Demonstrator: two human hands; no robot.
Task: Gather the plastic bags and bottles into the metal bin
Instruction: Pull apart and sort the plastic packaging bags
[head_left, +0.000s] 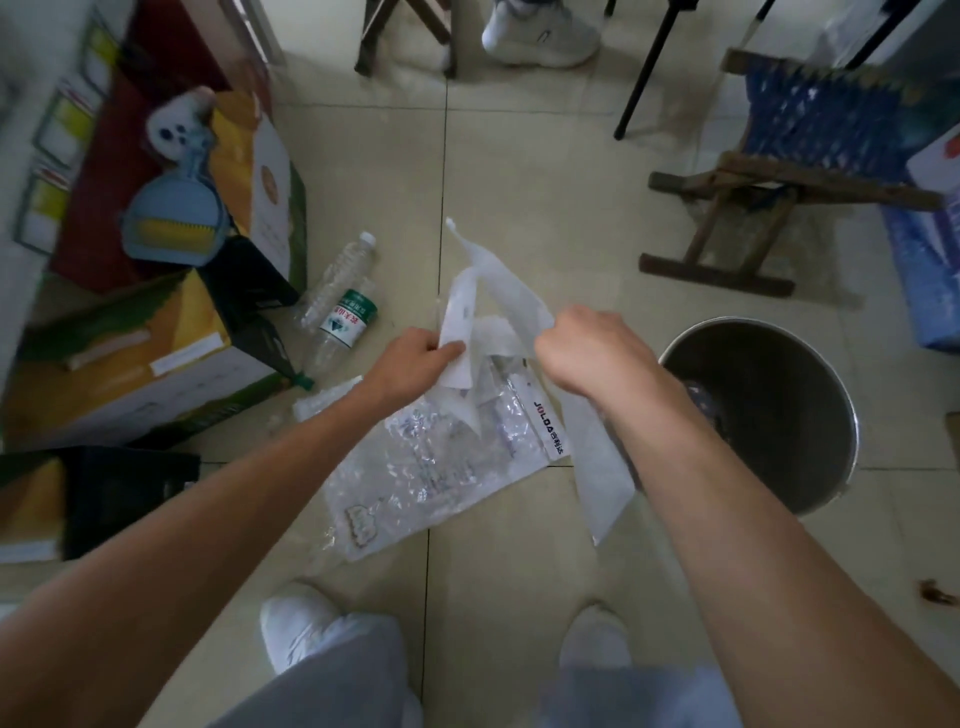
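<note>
Two white shoes (298, 621) stood on the tiled floor (519, 182) at the near edge, well short of the metal bin (769, 415). Above them, both arms reached forward. The left hand (415, 364) was clenched on a white strip of plastic bag (460, 312), and the right hand (587, 348) was closed tight on a second white bag (504, 270), its tail trailing down just beside the bin's rim. Under both hands hung a clear crinkled bag (436, 467) with printed lettering, left of the bin and not inside it. Another scrap of clear plastic (322, 400) lay on the floor, further left. The bin sat upright, something shiny at its bottom — what, hard to tell. Two clear bottles (343, 296) lay on the floor, well left of the bin, against a stack of cardboard boxes (156, 353). Beyond the bin stood one folding stool (779, 171).
</note>
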